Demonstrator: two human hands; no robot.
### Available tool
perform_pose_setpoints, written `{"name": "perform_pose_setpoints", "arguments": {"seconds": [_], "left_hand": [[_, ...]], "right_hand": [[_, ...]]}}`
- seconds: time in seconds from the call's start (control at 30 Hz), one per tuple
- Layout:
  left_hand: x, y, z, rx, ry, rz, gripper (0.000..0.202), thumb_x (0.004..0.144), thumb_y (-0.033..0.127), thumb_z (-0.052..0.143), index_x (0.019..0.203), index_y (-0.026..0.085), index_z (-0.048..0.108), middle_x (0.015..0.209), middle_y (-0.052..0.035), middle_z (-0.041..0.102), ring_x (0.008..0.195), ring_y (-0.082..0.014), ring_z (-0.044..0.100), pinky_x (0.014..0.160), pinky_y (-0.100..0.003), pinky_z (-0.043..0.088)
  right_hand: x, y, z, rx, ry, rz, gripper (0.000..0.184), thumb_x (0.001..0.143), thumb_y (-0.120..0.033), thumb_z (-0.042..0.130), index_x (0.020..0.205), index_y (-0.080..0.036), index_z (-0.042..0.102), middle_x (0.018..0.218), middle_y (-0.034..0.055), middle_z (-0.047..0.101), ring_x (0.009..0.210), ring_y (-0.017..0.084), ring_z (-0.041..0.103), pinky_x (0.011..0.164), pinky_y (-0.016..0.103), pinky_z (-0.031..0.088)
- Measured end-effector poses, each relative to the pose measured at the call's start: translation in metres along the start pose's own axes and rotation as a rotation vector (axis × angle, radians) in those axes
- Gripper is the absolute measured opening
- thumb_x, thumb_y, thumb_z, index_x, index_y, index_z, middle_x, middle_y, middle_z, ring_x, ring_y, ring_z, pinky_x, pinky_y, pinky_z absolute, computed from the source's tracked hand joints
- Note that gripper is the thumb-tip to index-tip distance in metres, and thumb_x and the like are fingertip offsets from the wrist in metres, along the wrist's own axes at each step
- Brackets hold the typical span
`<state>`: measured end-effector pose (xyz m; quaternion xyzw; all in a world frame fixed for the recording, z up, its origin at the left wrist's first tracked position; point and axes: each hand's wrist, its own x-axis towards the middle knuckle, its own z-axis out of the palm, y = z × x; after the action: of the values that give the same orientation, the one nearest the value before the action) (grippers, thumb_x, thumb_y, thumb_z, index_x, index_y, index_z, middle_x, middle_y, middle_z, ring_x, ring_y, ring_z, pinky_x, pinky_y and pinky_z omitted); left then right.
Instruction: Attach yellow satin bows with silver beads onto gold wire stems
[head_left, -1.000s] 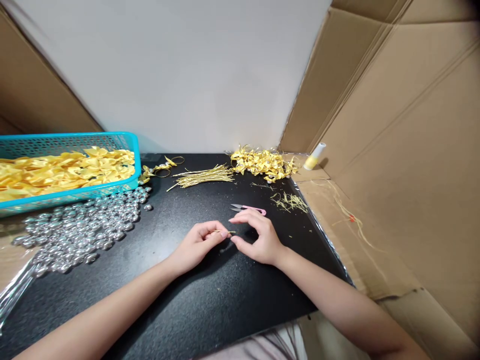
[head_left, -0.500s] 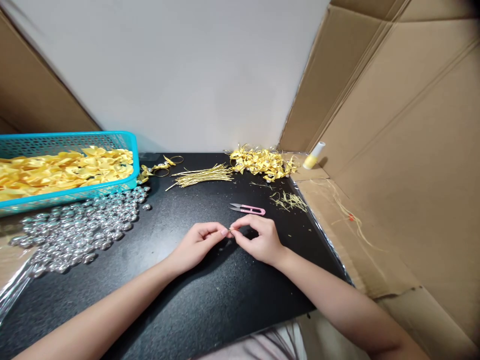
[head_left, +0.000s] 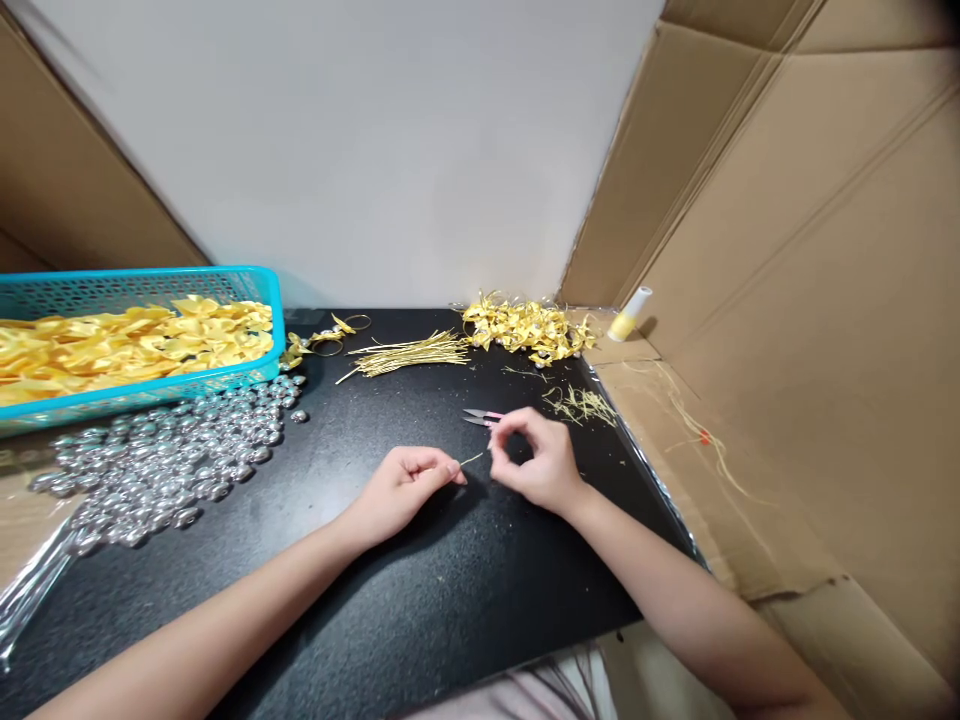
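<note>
My left hand (head_left: 409, 492) is closed in a pinch on a thin gold cord (head_left: 472, 459), whose short free end sticks out to the right; the rest is hidden by the fingers. Just beyond that end, my right hand (head_left: 541, 468) has thumb and finger pressed together in a ring shape. Whether anything is between those fingertips I cannot make out. Pink-handled thread snips (head_left: 478, 416) lie behind my right hand, which covers most of the handle. Farther back is a bundle of gold cords (head_left: 412, 355) on the black tabletop (head_left: 352, 620).
Left stands a blue basket (head_left: 279, 320) of yellow ribbon pieces (head_left: 142, 340), with silver beads (head_left: 180, 455) spread before it. At the back are finished-looking yellow bows (head_left: 529, 328); cord scraps (head_left: 581, 405) lie to the right. A spool (head_left: 630, 313) stands by the cardboard wall (head_left: 825, 300).
My right hand has moved right and slightly up, away from my left fingertips, and now covers the snips' handle. A short cord end shows between the hands.
</note>
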<state>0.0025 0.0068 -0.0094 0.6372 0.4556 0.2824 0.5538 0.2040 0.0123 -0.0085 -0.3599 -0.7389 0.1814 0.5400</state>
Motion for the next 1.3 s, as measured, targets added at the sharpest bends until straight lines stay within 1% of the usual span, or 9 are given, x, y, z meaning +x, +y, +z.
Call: {"name": "perform_pose_setpoints", "arguments": {"seconds": [0.1, 0.2, 0.4, 0.57, 0.7, 0.83, 0.93, 1.07, 1.3], "left_hand": [[-0.001, 0.0, -0.001, -0.016, -0.007, -0.003, 0.038, 0.08, 0.046, 0.056, 0.07, 0.012, 0.069, 0.05, 0.0037, 0.047, 0.047, -0.0078, 0.032, 0.047, -0.02, 0.024], [0.0, 0.0, -0.001, -0.033, -0.026, 0.006, 0.037, 0.079, 0.046, 0.056, 0.069, 0.012, 0.067, 0.049, 0.0047, 0.045, 0.047, -0.0075, 0.031, 0.047, -0.02, 0.023], [0.002, 0.001, -0.002, -0.029, -0.018, 0.02, 0.035, 0.08, 0.044, 0.054, 0.062, 0.014, 0.06, 0.047, 0.0072, 0.035, 0.045, -0.007, 0.027, 0.045, -0.02, 0.019], [-0.001, 0.003, -0.002, -0.033, -0.031, 0.013, 0.031, 0.08, 0.039, 0.054, 0.059, 0.015, 0.059, 0.046, 0.0067, 0.036, 0.045, -0.0074, 0.028, 0.044, -0.021, 0.018], [-0.001, -0.003, -0.004, -0.08, -0.01, 0.004, 0.03, 0.079, 0.037, 0.053, 0.058, 0.016, 0.054, 0.046, 0.0071, 0.033, 0.046, -0.0077, 0.026, 0.045, -0.021, 0.018], [0.003, -0.012, -0.006, -0.177, -0.004, -0.004, 0.028, 0.077, 0.039, 0.052, 0.06, 0.017, 0.048, 0.051, 0.007, 0.033, 0.049, -0.0077, 0.024, 0.047, -0.021, 0.019], [0.004, -0.016, -0.006, -0.238, -0.022, -0.012, 0.034, 0.079, 0.047, 0.053, 0.064, 0.017, 0.051, 0.051, 0.0083, 0.028, 0.048, -0.0075, 0.02, 0.047, -0.021, 0.018], [0.003, -0.017, -0.005, -0.279, -0.015, -0.011, 0.039, 0.079, 0.053, 0.058, 0.069, 0.015, 0.058, 0.048, 0.0085, 0.028, 0.048, -0.0076, 0.02, 0.046, -0.021, 0.017], [0.002, -0.018, -0.004, -0.361, 0.009, -0.02, 0.04, 0.075, 0.053, 0.066, 0.078, 0.013, 0.065, 0.047, 0.0089, 0.029, 0.047, -0.0067, 0.022, 0.045, -0.02, 0.018]], "right_hand": [[0.003, 0.003, -0.006, 0.158, -0.018, 0.162, 0.029, 0.074, -0.014, 0.065, 0.1, -0.021, 0.055, 0.088, 0.0017, 0.067, 0.081, 0.014, 0.068, 0.077, 0.029, 0.056], [0.001, -0.002, -0.002, 0.199, -0.198, 0.182, 0.047, 0.068, -0.021, 0.076, 0.11, -0.021, 0.055, 0.105, 0.0062, 0.07, 0.097, 0.019, 0.068, 0.09, 0.036, 0.053], [-0.005, -0.009, 0.012, 0.246, -0.28, 0.27, 0.013, 0.077, -0.021, 0.071, 0.086, -0.019, 0.062, 0.08, 0.002, 0.072, 0.073, 0.016, 0.07, 0.073, 0.029, 0.057], [0.004, -0.009, -0.002, 0.205, -0.391, 0.273, 0.01, 0.076, -0.014, 0.069, 0.078, -0.018, 0.059, 0.075, 0.0002, 0.067, 0.068, 0.013, 0.066, 0.069, 0.025, 0.054], [0.012, -0.006, -0.017, 0.008, -0.369, 0.137, 0.01, 0.081, -0.01, 0.06, 0.078, -0.019, 0.059, 0.074, -0.0002, 0.065, 0.07, 0.013, 0.063, 0.071, 0.026, 0.052], [0.014, 0.001, -0.023, -0.056, -0.219, 0.161, 0.006, 0.084, -0.015, 0.06, 0.087, -0.019, 0.061, 0.079, 0.0005, 0.067, 0.072, 0.013, 0.063, 0.07, 0.026, 0.051], [0.011, 0.009, -0.019, -0.247, -0.222, 0.178, 0.018, 0.082, -0.021, 0.066, 0.1, -0.019, 0.064, 0.098, 0.0059, 0.069, 0.092, 0.02, 0.062, 0.083, 0.036, 0.05], [0.007, 0.023, -0.011, -0.532, -0.31, 0.236, 0.042, 0.073, -0.036, 0.077, 0.11, -0.018, 0.067, 0.131, 0.012, 0.057, 0.119, 0.033, 0.046, 0.1, 0.053, 0.038], [0.005, 0.035, -0.005, -0.469, -0.285, 0.286, 0.011, 0.079, -0.028, 0.072, 0.088, -0.022, 0.071, 0.121, 0.0092, 0.062, 0.115, 0.03, 0.047, 0.098, 0.053, 0.036]]}}
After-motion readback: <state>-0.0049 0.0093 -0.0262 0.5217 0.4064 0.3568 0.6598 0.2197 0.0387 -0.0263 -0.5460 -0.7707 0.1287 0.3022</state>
